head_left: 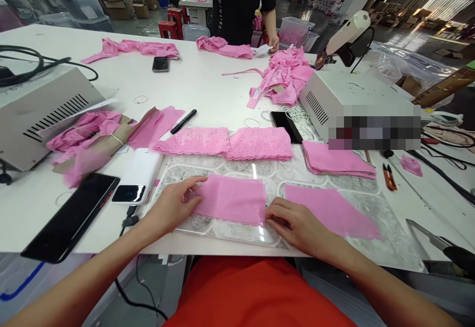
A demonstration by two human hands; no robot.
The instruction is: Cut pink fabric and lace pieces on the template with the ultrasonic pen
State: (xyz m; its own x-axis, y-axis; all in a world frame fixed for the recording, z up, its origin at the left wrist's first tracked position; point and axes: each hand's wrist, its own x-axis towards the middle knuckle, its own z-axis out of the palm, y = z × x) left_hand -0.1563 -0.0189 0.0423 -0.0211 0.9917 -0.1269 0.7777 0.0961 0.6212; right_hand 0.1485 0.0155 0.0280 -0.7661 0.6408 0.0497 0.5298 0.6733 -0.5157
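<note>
A flat pink fabric piece (237,199) lies on the marbled mat (289,168) between my hands. The fingers and thumb of my left hand (180,201) close on its left edge. At its lower right corner, my right hand (293,220) pinches the edge, fingertips together. To the right of that hand lies a second pink piece (328,210) with a slanted side. Two pink lace pieces (260,144) are spread side by side above the middle piece. A folded pink stack (337,160) rests at the mat's upper right.
Phones (72,215), a white power bank (139,176) and tied pink bundles (89,139) are at left. Orange snips (389,177) and scissors (432,238) lie at right. Grey boxes (356,99) flank the mat. A person (243,5) stands across the table near a pink heap (287,74).
</note>
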